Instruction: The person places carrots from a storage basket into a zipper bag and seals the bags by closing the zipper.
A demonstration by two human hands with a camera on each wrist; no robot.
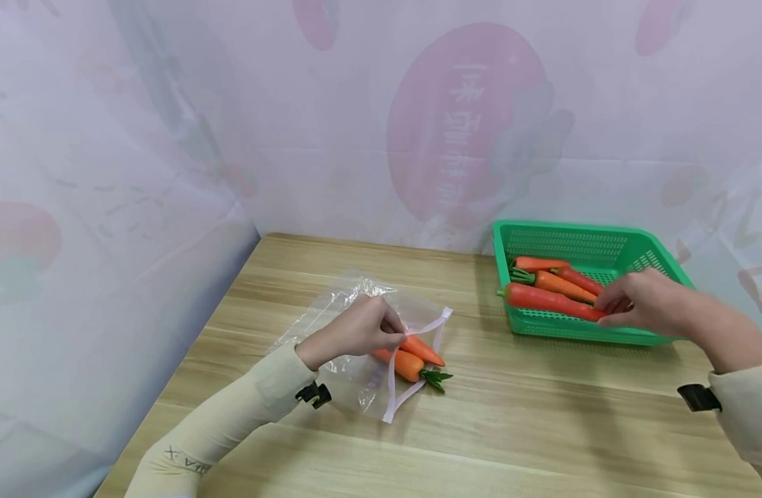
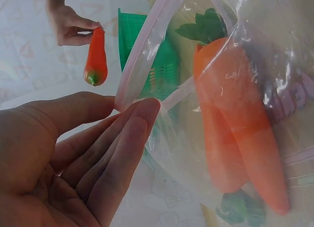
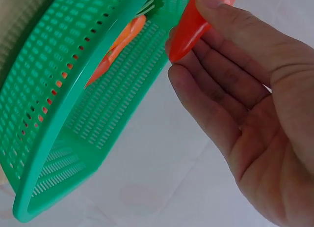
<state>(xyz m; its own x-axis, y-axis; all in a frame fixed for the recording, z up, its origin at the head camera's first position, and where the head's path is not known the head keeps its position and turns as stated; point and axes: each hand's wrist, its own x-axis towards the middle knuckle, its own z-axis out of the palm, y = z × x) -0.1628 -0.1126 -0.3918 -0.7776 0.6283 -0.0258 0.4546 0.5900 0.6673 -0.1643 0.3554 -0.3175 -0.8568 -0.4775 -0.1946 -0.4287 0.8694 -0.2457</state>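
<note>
A wooden table (image 1: 518,429) is filling the lower part of the head view, its near edge cut off by the frame, and printed sheeting is hanging behind it as a wall (image 1: 381,117).

A green basket (image 1: 605,238) is sitting at the right rear of the table; the person's right hand (image 1: 645,303) is covering part of its front rim. Several carrots are lying inside it (image 1: 558,282), and how many is hard to count because they overlap.

A clear zip bag (image 1: 356,380) is lying flat left of centre, its mouth facing right. Two carrots (image 1: 412,356) are lying partly inside it, green tops sticking out of the opening; in the left wrist view they are blurring together behind the crinkled plastic.

The right hand is pinching the narrow tip of a red-orange carrot (image 1: 551,299) between thumb and fingers, with the carrot lying across the basket's front edge. In the right wrist view only that tip is showing.

The left hand (image 1: 356,330) is resting on the bag, pinching the upper edge of its mouth (image 2: 140,72) between thumb and fingertips (image 2: 142,114), with the fingers only slightly curled.
</note>
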